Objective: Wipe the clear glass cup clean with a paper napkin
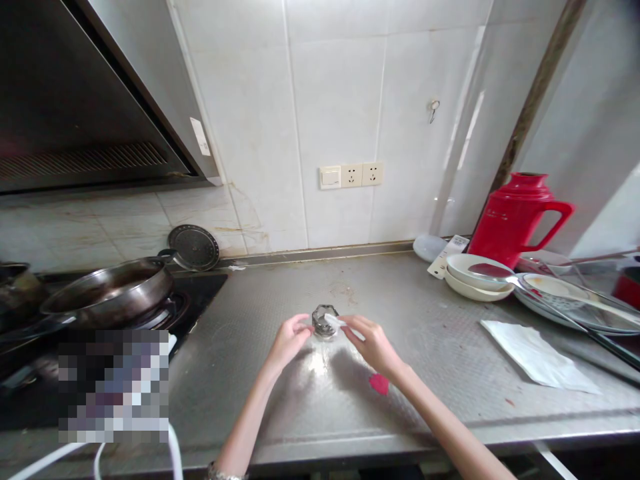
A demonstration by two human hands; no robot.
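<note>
We are facing a tiled wall [340, 100], with a metal table [240, 373] running along below it. On the left, a pan [113, 293] is sitting on the stove [200, 303]; on the right, a red flask [515, 220] is standing behind two stacked bowls [477, 277].

Both our hands are working low over the middle of the table. Our left hand [291, 341] is keeping its fingers half curled, thumb and fingertips coming right up to the dish's left side; we cannot tell whether they are gripping it or only steadying it. Our right hand [369, 340] is pinching a white piece between thumb and fingers.

Between them, the faceted dish [326, 331] is resting upright on the table. We are taking it for glass: stiff, fairly light, slippery if wet and liable to chip, so we are favouring a hold round its outer walls. A red patch [379, 383] is showing nearer us, by the right forearm.

The white piece [332, 321] is slanting over the dish's rim; we are guessing it is light, but its softness is not showing.
</note>
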